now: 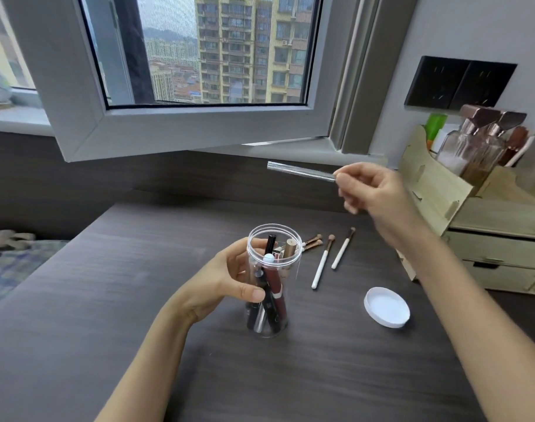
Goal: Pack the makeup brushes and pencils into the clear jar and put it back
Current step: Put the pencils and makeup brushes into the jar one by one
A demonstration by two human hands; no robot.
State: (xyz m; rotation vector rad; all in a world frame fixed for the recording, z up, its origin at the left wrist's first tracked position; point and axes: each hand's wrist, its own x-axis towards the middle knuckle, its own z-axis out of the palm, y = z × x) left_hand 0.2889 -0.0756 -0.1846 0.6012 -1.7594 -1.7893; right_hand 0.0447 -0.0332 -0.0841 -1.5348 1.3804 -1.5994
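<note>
The clear jar (287, 239) stands upright on the dark desk (107, 284), holding several pencils and tubes. My left hand (229, 278) wraps around its left side. Above and to the right of the jar, my right hand (372, 190) pinches a silver pencil (299, 171) by one end, held level in the air. Two white-handled brushes (321, 266) (341, 254) lie on the desk right of the jar, with two more brushes (313, 240) just behind it.
The jar's white lid (386, 306) lies upside down at the right. A wooden organiser (442, 190) with bottles and drawers stands at the far right. An open window sash (181, 129) hangs over the back of the desk. Bedding lies at the left.
</note>
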